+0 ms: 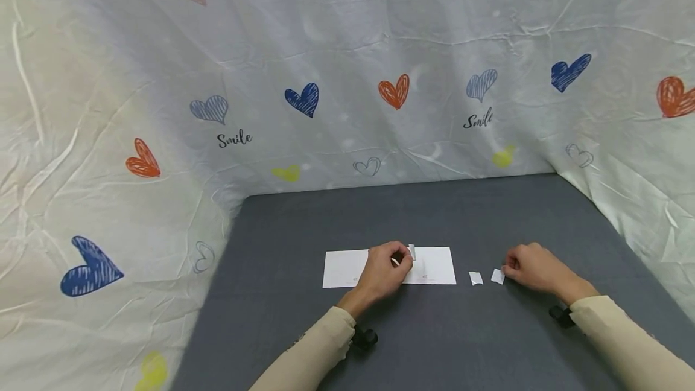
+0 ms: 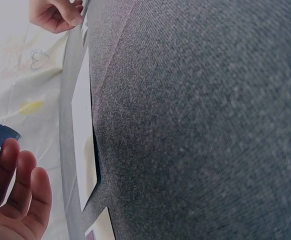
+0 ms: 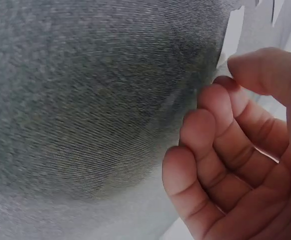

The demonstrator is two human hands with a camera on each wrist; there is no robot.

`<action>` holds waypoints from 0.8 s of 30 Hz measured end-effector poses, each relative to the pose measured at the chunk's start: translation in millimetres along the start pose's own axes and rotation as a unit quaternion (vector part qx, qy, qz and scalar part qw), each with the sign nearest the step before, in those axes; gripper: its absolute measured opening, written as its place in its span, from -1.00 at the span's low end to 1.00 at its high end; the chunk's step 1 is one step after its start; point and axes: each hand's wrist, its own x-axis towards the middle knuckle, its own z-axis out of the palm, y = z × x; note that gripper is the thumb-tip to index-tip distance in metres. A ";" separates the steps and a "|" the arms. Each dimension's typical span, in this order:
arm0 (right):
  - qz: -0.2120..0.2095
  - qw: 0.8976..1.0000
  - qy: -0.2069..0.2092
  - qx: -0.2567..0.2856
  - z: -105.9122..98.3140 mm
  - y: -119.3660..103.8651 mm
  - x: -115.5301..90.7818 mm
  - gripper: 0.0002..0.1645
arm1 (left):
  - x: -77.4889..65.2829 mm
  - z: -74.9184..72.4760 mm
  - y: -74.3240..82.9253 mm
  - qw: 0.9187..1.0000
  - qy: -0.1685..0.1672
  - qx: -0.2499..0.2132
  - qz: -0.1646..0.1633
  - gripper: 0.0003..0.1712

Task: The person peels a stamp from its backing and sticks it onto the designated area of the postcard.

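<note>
Two white paper cards point(image 1: 434, 265) lie side by side on the grey table. My left hand point(image 1: 384, 270) is over where they meet, its thumb and forefinger pinching a small pale strip point(image 1: 412, 251). In the left wrist view, the curled left fingers point(image 2: 20, 185) are above the cards, and the strip is out of sight. Further right, my right hand point(image 1: 536, 267) pinches the edge of a small white paper piece point(image 1: 497, 276) between thumb and forefinger. In the right wrist view, the other right fingers point(image 3: 198, 127) curl loosely beside the cloth.
Another small white piece point(image 1: 476, 278) lies between the cards and my right hand. The grey table point(image 1: 304, 222) is bordered at the back and sides by a white cloth point(image 1: 336, 131) printed with hearts. Each wrist wears a black strap device point(image 1: 364, 338).
</note>
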 end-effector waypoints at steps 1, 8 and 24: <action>0.000 1.000 0.000 -0.010 -2.3 -4.4 0.3 -0.74 | -0.1 0.2 -0.2 1.000 0.000 0.000 0.000 -0.87; -0.045 0.998 0.039 -0.023 -7.3 -33.0 15.3 -0.73 | -0.1 1.5 -0.3 1.000 -0.001 0.004 0.004 -0.88; -0.214 0.972 0.094 -0.003 9.9 -115.8 57.0 -0.91 | 1.5 3.5 5.5 1.000 -0.012 -0.004 0.003 -0.87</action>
